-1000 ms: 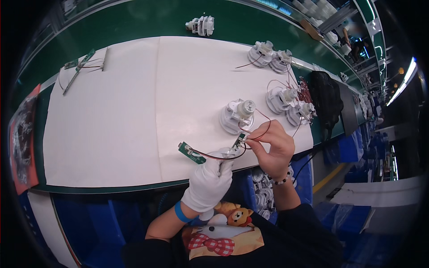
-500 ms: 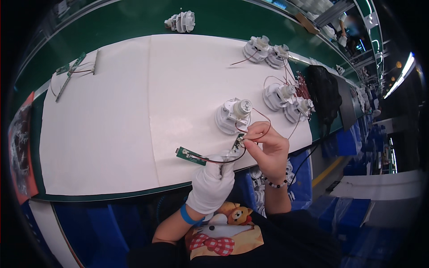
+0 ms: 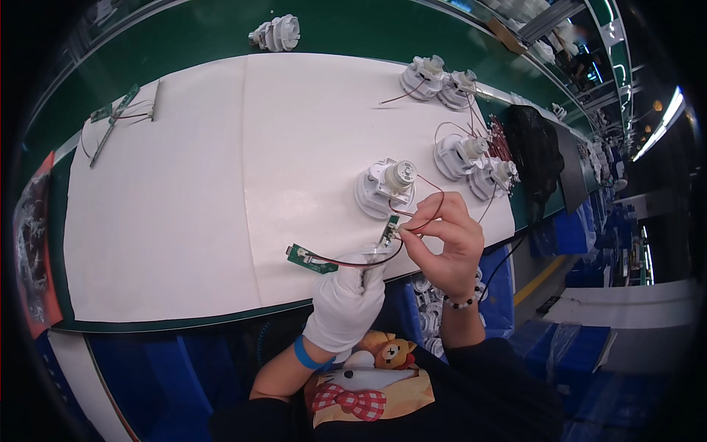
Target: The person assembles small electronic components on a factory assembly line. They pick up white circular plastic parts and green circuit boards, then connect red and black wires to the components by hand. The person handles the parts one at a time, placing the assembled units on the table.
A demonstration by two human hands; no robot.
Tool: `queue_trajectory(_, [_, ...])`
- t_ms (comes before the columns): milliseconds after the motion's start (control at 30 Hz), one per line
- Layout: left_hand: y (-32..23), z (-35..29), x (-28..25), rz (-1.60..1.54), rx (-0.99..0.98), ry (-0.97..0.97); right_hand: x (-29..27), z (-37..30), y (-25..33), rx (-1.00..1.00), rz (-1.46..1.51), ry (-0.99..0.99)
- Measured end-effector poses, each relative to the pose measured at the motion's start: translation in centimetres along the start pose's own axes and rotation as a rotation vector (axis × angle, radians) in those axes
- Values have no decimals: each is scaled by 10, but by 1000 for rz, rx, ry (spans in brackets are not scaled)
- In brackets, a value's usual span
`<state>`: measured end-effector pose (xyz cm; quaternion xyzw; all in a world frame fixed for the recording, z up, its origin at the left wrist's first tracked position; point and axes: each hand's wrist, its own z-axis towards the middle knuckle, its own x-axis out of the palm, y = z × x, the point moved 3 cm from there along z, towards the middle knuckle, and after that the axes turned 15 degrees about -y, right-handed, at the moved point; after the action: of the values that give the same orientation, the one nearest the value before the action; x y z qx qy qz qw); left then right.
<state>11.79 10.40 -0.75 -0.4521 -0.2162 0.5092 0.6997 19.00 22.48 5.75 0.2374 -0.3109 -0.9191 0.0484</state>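
In a white glove, my left hand [image 3: 346, 302] is closed on a small green circuit board [image 3: 389, 228], held up at its fingertips. A red and black wire pair [image 3: 361, 264] runs from there to a longer green board [image 3: 310, 258], which sticks out to the left of the glove. My bare right hand [image 3: 445, 239] pinches the end of a thin red-brown wire [image 3: 444, 199] against the small board's right edge; the tip itself is hidden by the fingers. That wire loops up to a white motor unit [image 3: 386, 188], standing upright just beyond my hands.
Several similar motor units [image 3: 458, 156] stand at the right of the white sheet [image 3: 169, 214]. Connected boards [image 3: 114, 125] lie at its far left. A black bag [image 3: 532, 155] sits on the right, beside a bundle of red wires [image 3: 498, 140]. Blue bins [image 3: 501, 287] are below the table edge.
My right hand has shifted slightly right, its fingers still pinched by the small board. The white part on the green surface at the back has moved left.
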Motion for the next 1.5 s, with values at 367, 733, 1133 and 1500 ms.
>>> queue_trajectory(367, [0,2,-4,29,85,50,-3,7,-5,139,102,155])
queue_trajectory(733, [-9,12,-9,-65,288,30,-2,14,-22,421,410,371])
queue_trajectory(1133, [-22,95,-64,590,162,512,-29,-5,-41,378,361,285])
queue_trajectory(1500, [-20,144,67,202,409,1278,-5,-59,-90,826,259,-47])
